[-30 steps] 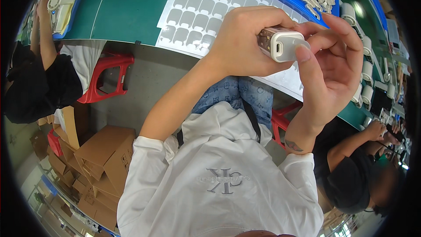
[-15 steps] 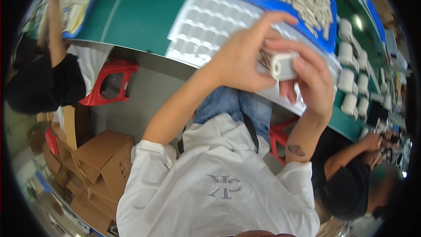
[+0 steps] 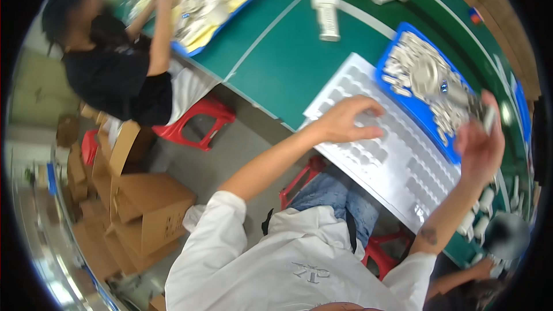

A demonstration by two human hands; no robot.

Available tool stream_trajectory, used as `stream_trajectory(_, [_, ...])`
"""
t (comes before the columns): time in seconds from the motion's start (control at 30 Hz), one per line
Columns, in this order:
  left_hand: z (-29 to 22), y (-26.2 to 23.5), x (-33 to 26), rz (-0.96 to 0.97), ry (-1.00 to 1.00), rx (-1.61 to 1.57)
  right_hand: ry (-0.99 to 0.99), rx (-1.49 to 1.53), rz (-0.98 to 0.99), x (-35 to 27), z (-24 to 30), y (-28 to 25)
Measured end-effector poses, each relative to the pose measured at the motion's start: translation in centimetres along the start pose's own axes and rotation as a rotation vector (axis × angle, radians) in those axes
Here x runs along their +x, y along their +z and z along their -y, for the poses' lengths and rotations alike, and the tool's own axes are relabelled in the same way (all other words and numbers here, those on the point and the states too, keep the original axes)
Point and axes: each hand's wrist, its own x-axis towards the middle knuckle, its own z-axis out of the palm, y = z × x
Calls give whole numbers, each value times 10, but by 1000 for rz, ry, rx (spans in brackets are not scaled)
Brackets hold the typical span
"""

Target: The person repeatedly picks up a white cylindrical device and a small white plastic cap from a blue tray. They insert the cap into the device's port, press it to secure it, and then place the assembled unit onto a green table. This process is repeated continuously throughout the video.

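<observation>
Our right hand (image 3: 479,141) seems to hold a pale, round-headed device (image 3: 450,89); our left hand (image 3: 350,121) is free.
We judge the device light and stiff, its smooth casing a little slippery and its head the more fragile end, so the handle (image 3: 461,97) suits a hold best. It reaches from our right fingertips leftward over the blue tray (image 3: 416,114) of small pale pieces (image 3: 403,60); those fingers look closed around its end, though blur hides the exact grip. Our left thumb and fingers stand wide, over the label sheet (image 3: 403,155), well apart from the device.
</observation>
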Motion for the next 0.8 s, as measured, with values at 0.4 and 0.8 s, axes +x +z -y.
stream_trajectory(0.4, [-12, -9, 3, 45, -79, -75, -105, -659, -197, 231, -87, -143])
stream_trajectory(0.8, [-11, -7, 5, 66, -93, -25, 9, -1653, -204, 200, -71, -192])
